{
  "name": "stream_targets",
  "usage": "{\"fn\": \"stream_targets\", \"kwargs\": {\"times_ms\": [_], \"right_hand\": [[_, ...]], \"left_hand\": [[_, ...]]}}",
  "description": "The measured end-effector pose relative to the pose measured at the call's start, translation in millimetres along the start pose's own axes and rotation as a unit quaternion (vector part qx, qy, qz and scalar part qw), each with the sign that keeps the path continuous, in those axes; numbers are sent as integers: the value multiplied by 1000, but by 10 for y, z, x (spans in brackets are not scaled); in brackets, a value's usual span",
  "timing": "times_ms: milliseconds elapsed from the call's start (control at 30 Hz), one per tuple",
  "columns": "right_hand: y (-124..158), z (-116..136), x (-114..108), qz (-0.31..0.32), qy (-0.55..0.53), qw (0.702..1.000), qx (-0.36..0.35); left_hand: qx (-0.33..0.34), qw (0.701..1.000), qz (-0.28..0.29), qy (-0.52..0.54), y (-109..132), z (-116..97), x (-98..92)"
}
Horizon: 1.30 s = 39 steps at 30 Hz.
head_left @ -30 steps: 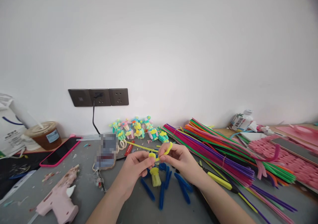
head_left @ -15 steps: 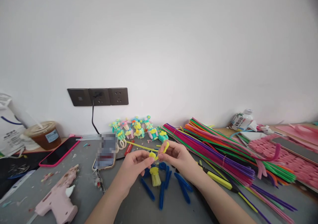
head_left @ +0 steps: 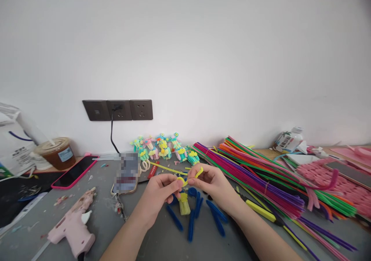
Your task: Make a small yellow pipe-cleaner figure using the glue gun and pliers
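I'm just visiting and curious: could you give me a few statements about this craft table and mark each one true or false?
1. The left hand and the right hand pinch one yellow pipe cleaner between them. True.
2. The pink glue gun is in the right hand. False: it lies on the table, left of both hands, untouched.
3. Blue pieces lie on the table below the hands. True.
4. The pink-cased phone stands upright against the wall. False: it lies flat on the table.
5. A black cable is plugged into the wall socket. True.
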State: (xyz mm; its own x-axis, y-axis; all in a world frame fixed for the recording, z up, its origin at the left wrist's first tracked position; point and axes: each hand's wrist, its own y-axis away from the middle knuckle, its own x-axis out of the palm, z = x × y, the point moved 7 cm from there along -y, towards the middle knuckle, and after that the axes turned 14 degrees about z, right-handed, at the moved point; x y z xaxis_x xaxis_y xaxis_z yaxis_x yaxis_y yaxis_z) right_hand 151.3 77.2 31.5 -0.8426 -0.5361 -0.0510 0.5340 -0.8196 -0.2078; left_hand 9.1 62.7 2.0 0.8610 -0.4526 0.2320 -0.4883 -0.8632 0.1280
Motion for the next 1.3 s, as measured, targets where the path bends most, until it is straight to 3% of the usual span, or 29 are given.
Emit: {"fn": "stream_targets", "kwargs": {"times_ms": [233, 333, 500, 600, 767, 1000, 1300], "right_hand": [[3, -9, -36, 5, 9, 1000, 22], [6, -38, 16, 35, 37, 998, 28], [2, -103, 109, 87, 82, 992, 42], [-4, -98, 78, 62, 53, 996, 35], [10, -5, -37, -41, -65, 996, -35], [-13, -32, 80, -22, -74, 997, -24], [9, 18, 31, 9, -36, 999, 1]], "left_hand": [[14, 991, 43, -127, -11, -30, 22], [2, 982, 81, -173, -4, -12, 80], [-20, 958, 91, -272, 1, 26, 124], [5, 969, 66, -239, -4, -24, 98], [26, 993, -36, -106, 25, -115, -52], [24, 999, -18, 14, 13, -64, 36], [2, 998, 23, -67, 12, -41, 71]]}}
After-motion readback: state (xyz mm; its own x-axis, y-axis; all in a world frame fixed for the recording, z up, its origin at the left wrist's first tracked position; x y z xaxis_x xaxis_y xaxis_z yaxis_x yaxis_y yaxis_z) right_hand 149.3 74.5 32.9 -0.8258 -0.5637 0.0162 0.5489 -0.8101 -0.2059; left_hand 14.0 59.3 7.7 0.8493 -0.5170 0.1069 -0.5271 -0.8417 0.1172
